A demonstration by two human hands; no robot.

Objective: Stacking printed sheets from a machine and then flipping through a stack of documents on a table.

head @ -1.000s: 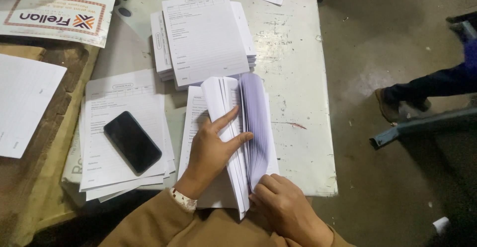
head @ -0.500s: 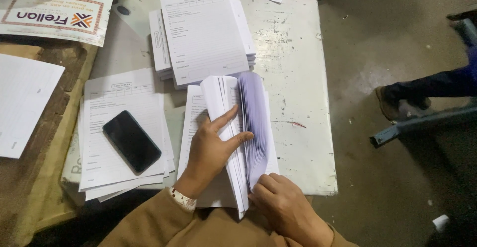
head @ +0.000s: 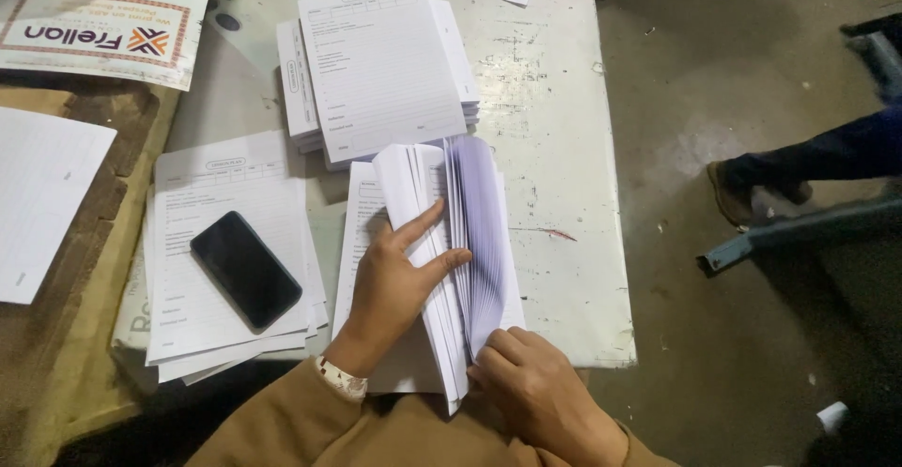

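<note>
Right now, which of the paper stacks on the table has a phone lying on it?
The stack of printed forms at the left, beside the left hand. A black phone lies on top; the far stack and the fanned one bear nothing.
</note>
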